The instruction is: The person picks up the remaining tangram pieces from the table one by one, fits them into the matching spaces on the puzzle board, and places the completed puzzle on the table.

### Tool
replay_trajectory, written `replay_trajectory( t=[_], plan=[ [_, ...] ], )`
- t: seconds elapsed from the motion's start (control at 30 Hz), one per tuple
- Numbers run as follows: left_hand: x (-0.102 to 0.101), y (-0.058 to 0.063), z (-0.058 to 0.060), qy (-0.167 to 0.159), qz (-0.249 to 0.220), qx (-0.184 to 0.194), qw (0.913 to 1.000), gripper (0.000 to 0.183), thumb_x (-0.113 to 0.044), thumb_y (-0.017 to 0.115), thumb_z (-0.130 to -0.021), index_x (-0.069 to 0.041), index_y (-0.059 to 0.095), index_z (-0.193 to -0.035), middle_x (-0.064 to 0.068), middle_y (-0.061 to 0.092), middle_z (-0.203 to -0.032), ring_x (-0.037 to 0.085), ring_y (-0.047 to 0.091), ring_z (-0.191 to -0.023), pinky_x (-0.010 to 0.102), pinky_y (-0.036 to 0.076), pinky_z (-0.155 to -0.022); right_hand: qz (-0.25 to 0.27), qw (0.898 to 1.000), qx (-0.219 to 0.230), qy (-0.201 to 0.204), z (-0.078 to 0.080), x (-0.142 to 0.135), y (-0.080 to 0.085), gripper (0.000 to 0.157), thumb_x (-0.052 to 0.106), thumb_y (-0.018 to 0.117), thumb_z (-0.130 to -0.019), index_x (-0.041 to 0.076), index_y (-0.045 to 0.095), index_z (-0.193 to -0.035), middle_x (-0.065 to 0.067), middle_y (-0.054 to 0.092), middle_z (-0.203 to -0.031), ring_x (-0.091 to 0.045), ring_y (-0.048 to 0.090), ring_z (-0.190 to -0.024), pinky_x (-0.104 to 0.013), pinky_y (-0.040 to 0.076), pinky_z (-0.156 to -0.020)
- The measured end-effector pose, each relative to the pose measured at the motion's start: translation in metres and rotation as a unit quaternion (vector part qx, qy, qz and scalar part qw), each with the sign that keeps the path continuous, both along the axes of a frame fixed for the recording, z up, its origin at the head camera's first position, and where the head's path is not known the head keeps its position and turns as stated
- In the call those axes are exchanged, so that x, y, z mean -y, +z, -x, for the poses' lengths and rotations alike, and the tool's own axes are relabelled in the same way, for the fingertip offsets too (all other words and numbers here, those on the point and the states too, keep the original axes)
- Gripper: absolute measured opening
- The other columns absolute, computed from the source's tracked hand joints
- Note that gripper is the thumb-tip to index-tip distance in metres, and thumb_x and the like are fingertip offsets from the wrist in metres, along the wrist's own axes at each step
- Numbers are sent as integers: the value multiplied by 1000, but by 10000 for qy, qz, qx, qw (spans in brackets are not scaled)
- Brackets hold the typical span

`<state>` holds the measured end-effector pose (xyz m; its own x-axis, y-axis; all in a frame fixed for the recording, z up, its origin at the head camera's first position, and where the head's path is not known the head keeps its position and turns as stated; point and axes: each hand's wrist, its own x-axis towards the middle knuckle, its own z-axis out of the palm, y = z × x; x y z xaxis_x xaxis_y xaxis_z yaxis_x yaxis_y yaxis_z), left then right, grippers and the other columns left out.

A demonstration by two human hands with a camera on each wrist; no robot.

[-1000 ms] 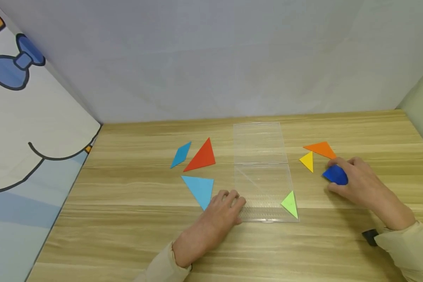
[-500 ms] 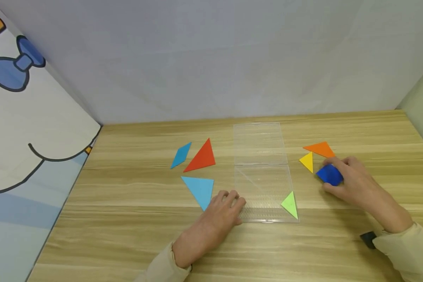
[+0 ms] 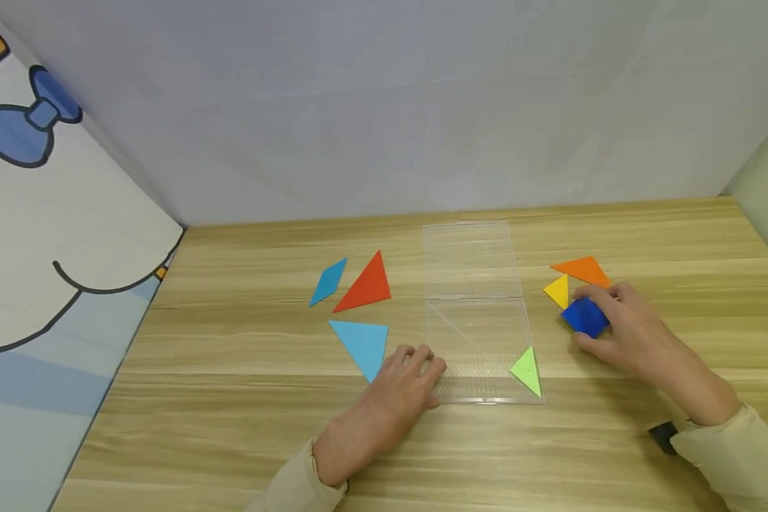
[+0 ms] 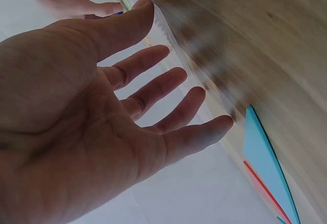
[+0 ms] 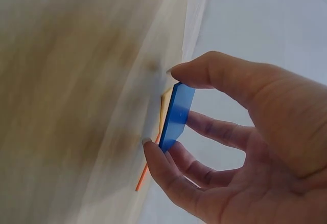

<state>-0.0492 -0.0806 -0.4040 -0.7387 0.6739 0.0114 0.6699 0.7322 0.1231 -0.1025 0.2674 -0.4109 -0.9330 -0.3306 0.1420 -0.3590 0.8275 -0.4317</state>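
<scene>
The right hand [image 3: 636, 340] has shifted leftward, bringing the dark blue square [image 3: 584, 318] nearer the clear two-panel case [image 3: 470, 334] and just beside the yellow triangle [image 3: 557, 290]. Its grip pinches the square between thumb and fingers. One corner points left toward the case; no long axis stands out. The left hand [image 3: 402, 387], fingers loose, holds nothing near the case's left edge.
</scene>
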Motion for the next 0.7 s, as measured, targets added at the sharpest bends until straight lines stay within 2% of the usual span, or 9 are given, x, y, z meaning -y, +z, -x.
replay_trajectory(
  t=[0.33, 0.57, 0.7],
  plan=[
    [0, -2, 1, 54, 53, 32, 10000, 36, -30, 76, -93, -10, 55, -114, 6, 55, -112, 29, 57, -108, 41, 50, -95, 203, 9995, -141, 215, -2, 10, 0, 57, 7, 87, -76, 0, 58, -123, -33, 54, -107, -48, 58, -94, -60, 56, -71],
    [0, -2, 1, 38, -18, -22, 10000, 36, -29, 76, -92, -9, 55, -114, 7, 55, -111, 29, 57, -107, 41, 50, -94, 136, 9994, -47, 310, -3, 19, 0, 54, 8, 85, -78, -1, 59, -124, -34, 56, -112, -47, 58, -98, -61, 55, -76],
    [0, -1, 0, 58, -6, 20, 10000, 36, -29, 76, -93, -9, 55, -113, 6, 55, -111, 29, 57, -107, 41, 50, -94, 184, 9990, -148, 378, -4, 23, -1, 54, 8, 86, -78, -1, 61, -124, -32, 56, -113, -45, 57, -98, -60, 56, -77]
  ],
)
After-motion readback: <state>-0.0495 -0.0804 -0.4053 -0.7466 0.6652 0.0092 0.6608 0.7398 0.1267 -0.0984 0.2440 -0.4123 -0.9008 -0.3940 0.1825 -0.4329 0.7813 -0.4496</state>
